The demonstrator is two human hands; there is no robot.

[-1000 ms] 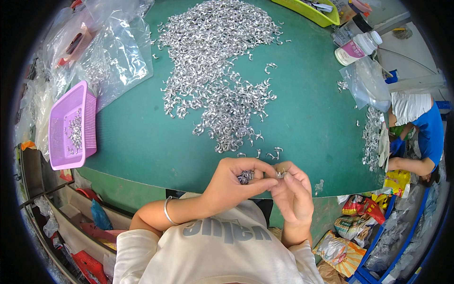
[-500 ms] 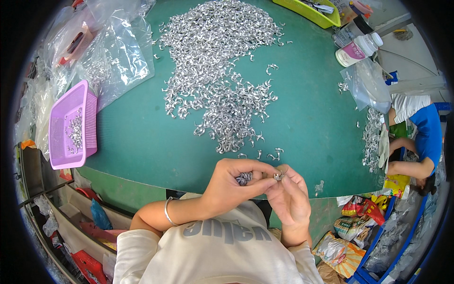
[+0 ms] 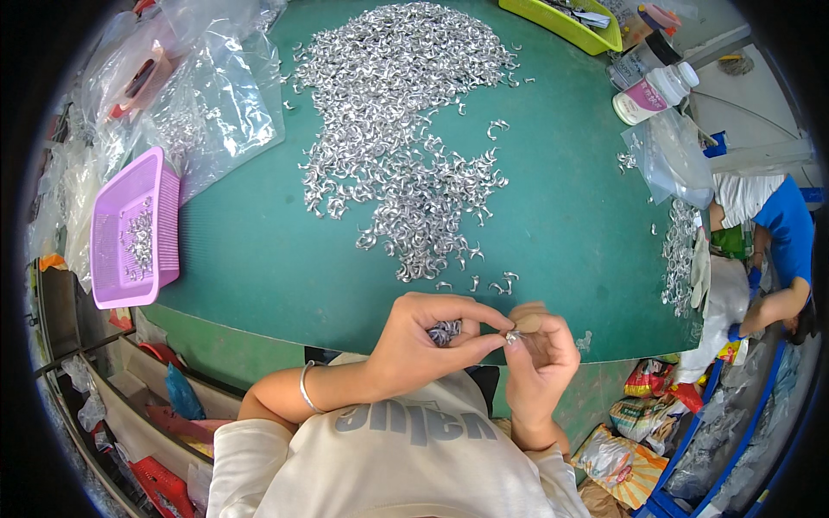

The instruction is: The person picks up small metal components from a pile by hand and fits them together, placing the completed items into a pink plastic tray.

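Low in the centre of the frame, a small silver metal piece (image 3: 511, 337) sits pinched between the fingertips of both hands, just off the near edge of the green table (image 3: 259, 250). The left hand (image 3: 427, 338) is curled, thumb and forefinger pressed on the piece, with a little cluster of spare metal pieces (image 3: 444, 331) cupped in its palm. The right hand (image 3: 537, 356) is also closed in a pinch, fingers folded in toward the same piece.

Between the hands and the table edge there is only a narrow gap. Just above them a few stray pieces (image 3: 496, 285) lie on bare green surface, and beyond those a big heap of silver metal pieces (image 3: 401, 138) runs up the middle to the top of the frame. Bare table lies to the left and right of the heap.

At centre left a purple plastic basket (image 3: 112, 250) holds a few pieces; clear plastic bags (image 3: 207, 104) lie in the upper left. In the upper right stand a yellow-green tray (image 3: 561, 22) and a white bottle (image 3: 652, 93). At the right edge another person in a blue sleeve (image 3: 790, 237) sits beside a smaller pile of pieces (image 3: 678, 259). Bags and crates crowd the floor below the table.
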